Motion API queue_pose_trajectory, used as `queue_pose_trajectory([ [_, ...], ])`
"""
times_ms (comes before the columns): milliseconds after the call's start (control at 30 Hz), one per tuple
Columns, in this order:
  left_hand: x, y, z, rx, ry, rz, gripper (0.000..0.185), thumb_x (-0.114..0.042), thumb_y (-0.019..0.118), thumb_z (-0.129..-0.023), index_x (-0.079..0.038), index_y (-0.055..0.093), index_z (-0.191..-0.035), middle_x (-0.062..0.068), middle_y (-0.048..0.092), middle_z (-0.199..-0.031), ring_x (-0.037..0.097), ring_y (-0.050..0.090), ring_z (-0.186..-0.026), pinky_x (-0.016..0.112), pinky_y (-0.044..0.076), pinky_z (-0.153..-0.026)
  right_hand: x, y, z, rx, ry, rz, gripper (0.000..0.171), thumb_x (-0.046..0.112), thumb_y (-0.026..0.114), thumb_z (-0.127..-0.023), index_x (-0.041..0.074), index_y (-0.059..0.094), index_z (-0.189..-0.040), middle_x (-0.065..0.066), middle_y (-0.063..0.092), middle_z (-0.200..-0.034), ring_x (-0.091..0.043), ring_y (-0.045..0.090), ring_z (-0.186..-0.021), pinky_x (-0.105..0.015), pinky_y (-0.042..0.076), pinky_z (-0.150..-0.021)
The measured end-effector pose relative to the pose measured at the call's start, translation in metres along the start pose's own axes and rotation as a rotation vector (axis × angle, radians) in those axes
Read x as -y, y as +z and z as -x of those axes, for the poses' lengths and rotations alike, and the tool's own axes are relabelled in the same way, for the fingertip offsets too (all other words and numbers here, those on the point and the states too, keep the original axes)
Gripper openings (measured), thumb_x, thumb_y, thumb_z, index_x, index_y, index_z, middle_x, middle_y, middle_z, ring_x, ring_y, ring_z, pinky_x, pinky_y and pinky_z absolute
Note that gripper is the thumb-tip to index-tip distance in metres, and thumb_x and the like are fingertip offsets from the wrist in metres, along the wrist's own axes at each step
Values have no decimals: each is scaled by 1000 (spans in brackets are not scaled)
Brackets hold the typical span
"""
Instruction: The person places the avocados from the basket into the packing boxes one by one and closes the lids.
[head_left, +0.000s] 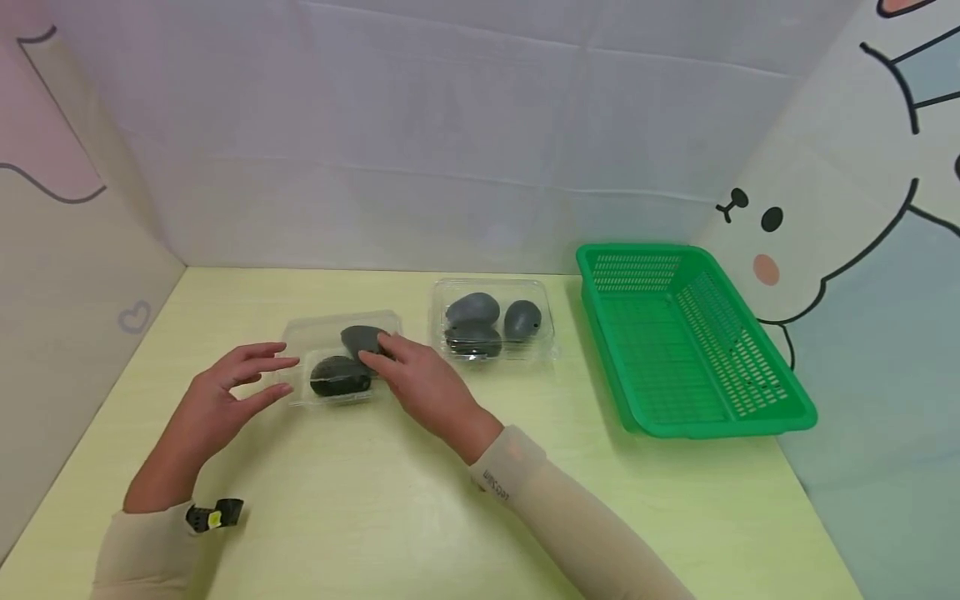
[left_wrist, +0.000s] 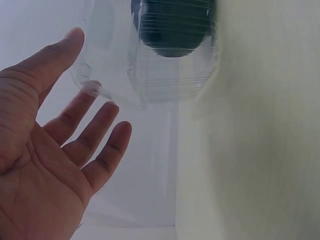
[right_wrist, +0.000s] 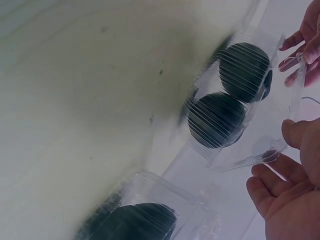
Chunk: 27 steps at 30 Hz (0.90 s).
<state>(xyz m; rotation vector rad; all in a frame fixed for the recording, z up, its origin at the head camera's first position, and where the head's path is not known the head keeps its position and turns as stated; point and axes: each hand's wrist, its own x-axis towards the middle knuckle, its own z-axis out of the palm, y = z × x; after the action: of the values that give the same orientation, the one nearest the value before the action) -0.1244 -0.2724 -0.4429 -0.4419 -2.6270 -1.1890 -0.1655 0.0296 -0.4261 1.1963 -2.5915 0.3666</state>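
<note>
left hand (head_left: 225, 396): fingers spread, beside clear box (head_left: 339, 363) | right hand (head_left: 418, 379): fingers relaxed, resting on box lid | second box (head_left: 492, 327), green basket (head_left: 686, 342) on desk (head_left: 390, 508)

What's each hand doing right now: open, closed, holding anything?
Left hand: open, fingers straight, at the edge of the near clear box.
Right hand: open, fingers resting on that box's lid.

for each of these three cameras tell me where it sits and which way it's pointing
Head: above the table, looking forward and down at two clear boxes, the near box and far box, and a green basket; both forearms, left hand, right hand show.
Left wrist: behind the open palm, toward the near box.
Right wrist: low beside the palm, across both boxes.
All views share the near box.
</note>
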Motion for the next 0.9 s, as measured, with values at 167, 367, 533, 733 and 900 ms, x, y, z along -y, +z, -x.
queue_pose_trajectory([
  [167, 2, 6, 3, 0, 13, -17, 36, -6, 85, -85, -16, 79, -119, 7, 62, -135, -11, 49, -118, 5, 38, -87, 2, 5, 5, 40, 7, 52, 47, 11, 70, -99, 19, 62, -145, -10, 54, -151, -25, 53, -137, -34, 45, -109],
  [367, 7, 11, 4, -7, 8, -34, 36, -4, 86, -83, -15, 80, -116, 7, 63, -132, -6, 49, -120, 3, 36, -88, 6, 14, 13, 62, 38, 20, 46, 11, 70, -100, 20, 62, -145, -9, 51, -154, -25, 48, -141, -37, 44, -110],
  [533, 8, 14, 5, 6, -4, -33, 35, -3, 85, -84, -13, 79, -117, 8, 61, -132, -13, 47, -114, 5, 40, -88, 5, 23, 19, 25, 48, -3, 47, 8, 69, -100, 20, 62, -145, -10, 50, -155, -26, 46, -143, -39, 44, -110],
  [733, 8, 17, 4, 5, -2, -13, 37, 1, 84, -84, -11, 78, -118, 9, 60, -132, -14, 44, -117, 5, 40, -89, 4, 25, 22, 13, 57, -30, 48, 6, 69, -99, 19, 62, -145, -10, 50, -154, -26, 44, -144, -37, 42, -112],
  [900, 8, 17, 4, 21, -20, -19, 36, -2, 84, -85, -11, 78, -119, 9, 59, -133, -10, 44, -118, 5, 40, -89, 3, 27, 22, 22, 60, -65, 51, 4, 70, -97, 18, 61, -146, -11, 48, -156, -27, 42, -146, -35, 39, -114],
])
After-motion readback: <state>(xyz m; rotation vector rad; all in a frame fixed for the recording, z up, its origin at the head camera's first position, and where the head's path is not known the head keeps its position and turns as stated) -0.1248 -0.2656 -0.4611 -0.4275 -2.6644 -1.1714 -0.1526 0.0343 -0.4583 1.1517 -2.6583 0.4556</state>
